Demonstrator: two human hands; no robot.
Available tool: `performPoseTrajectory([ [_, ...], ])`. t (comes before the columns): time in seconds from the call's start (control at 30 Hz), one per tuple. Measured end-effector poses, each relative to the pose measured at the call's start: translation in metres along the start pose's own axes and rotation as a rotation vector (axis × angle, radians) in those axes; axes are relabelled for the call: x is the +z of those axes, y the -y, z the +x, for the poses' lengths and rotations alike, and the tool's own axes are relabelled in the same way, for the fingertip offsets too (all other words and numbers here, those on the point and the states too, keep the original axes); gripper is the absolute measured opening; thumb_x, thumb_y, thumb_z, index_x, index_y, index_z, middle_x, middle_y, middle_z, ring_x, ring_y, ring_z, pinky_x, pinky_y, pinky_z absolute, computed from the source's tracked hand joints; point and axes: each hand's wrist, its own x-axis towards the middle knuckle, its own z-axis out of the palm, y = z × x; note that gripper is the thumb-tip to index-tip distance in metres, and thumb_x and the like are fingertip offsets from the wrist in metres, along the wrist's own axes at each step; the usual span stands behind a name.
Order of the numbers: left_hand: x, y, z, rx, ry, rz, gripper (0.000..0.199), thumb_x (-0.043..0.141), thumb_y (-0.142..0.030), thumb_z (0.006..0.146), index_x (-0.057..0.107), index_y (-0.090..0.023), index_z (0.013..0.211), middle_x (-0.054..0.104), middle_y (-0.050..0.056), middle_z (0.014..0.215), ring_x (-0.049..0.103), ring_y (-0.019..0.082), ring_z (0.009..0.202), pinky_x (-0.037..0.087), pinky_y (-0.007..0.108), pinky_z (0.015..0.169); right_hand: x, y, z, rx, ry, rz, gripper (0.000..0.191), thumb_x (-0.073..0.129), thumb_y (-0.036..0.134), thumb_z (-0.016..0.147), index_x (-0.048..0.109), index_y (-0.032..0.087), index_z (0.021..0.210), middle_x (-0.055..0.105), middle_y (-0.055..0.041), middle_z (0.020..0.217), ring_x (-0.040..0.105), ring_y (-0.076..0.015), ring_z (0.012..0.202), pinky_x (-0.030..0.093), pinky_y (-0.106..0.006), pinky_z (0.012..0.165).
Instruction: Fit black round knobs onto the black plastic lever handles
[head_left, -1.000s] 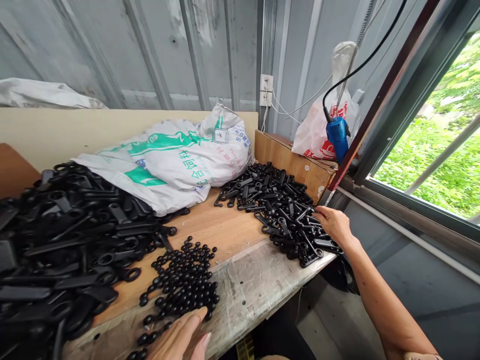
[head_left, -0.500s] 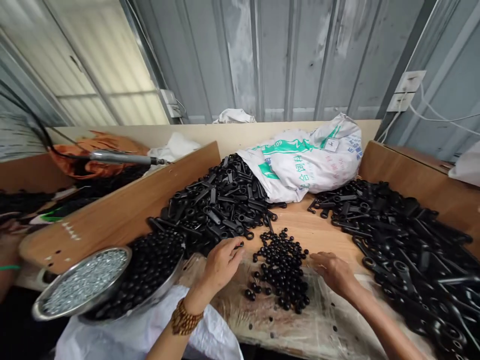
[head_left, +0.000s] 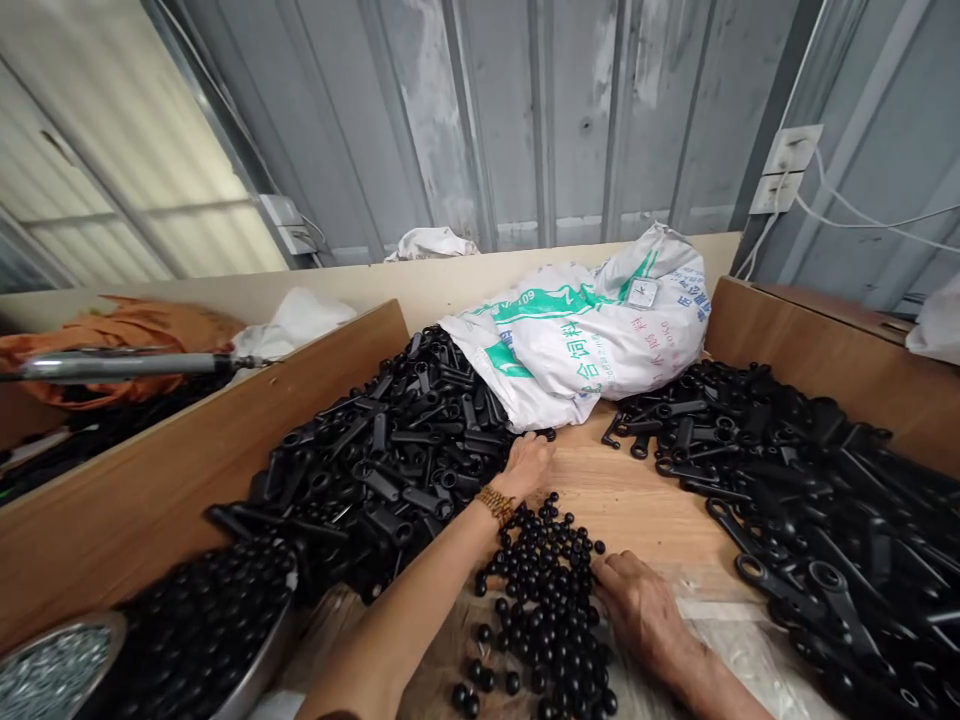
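Note:
My left hand (head_left: 529, 462), a beaded bracelet (head_left: 496, 503) at its wrist, reaches to the right edge of the heap of black ring-ended handles (head_left: 397, 450), just below the mouth of a white woven sack (head_left: 577, 345). Its fingers bend downward by a black handle's end (head_left: 550, 435); their tips are hidden, so I cannot see a grip. Close to the right side of a spread of small black balls (head_left: 544, 590) is my right hand (head_left: 636, 605). Its fingers are curled together, and whatever they may hold is hidden.
Another heap of black handles (head_left: 810, 520) covers the right side, by a wooden side board (head_left: 840, 370). At lower left stand a basin of black balls (head_left: 202, 620) and a bowl of silver metal pieces (head_left: 56, 665). A power screwdriver (head_left: 127, 366) hangs beyond the left board.
My left hand has moved forward and right, from beside the balls to the handle heap's edge by the sack. My right hand stays beside the balls. The view has shifted right and closer.

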Motion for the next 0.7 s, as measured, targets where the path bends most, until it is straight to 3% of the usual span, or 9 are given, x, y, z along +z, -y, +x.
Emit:
performPoseTrajectory([
  [0.17, 0.026, -0.018, 0.054, -0.081, 0.148, 0.152, 0.026, 0.052, -0.028, 0.086, 0.054, -0.014, 0.108, 0.054, 0.008, 0.11, 0.051, 0.023, 0.103, 0.044, 0.043, 0.085, 0.006, -0.007, -0.002, -0.08, -0.039, 0.049, 0.021, 0.045, 0.002, 0.081, 0.057, 0.02, 0.085, 0.06, -0.0023, 0.082, 0.051, -0.0176, 0.076, 0.036, -0.026, 0.065],
  [0.33, 0.037, -0.022, 0.067, -0.245, 0.337, 0.217, 0.029, 0.053, -0.031, 0.086, 0.053, -0.014, 0.11, 0.057, 0.008, 0.109, 0.057, 0.019, 0.093, 0.051, 0.039, 0.078, 0.001, -0.007, 0.001, -0.083, -0.01, 0.051, 0.02, 0.046, 0.003, 0.082, 0.057, 0.02, 0.084, 0.061, -0.0026, 0.081, 0.053, -0.0174, 0.075, 0.035, -0.025, 0.065],
  [0.5, 0.02, -0.008, 0.047, -0.29, 0.434, 0.177, 0.028, 0.055, -0.031, 0.086, 0.055, -0.013, 0.108, 0.059, 0.008, 0.105, 0.059, 0.019, 0.09, 0.051, 0.038, 0.076, -0.011, -0.005, -0.001, -0.034, 0.072, 0.051, 0.022, 0.041, 0.009, 0.085, 0.059, 0.022, 0.084, 0.062, -0.0022, 0.083, 0.055, -0.0171, 0.079, 0.036, -0.024, 0.065],
  [0.7, -0.005, 0.003, -0.01, -0.248, 0.36, 0.049, 0.029, 0.054, -0.032, 0.086, 0.055, -0.012, 0.106, 0.058, 0.009, 0.107, 0.058, 0.02, 0.094, 0.049, 0.04, 0.081, -0.023, -0.003, -0.004, -0.015, 0.094, 0.032, 0.023, 0.04, 0.007, 0.081, 0.059, 0.02, 0.083, 0.063, -0.0039, 0.084, 0.056, -0.0173, 0.08, 0.036, -0.023, 0.065],
])
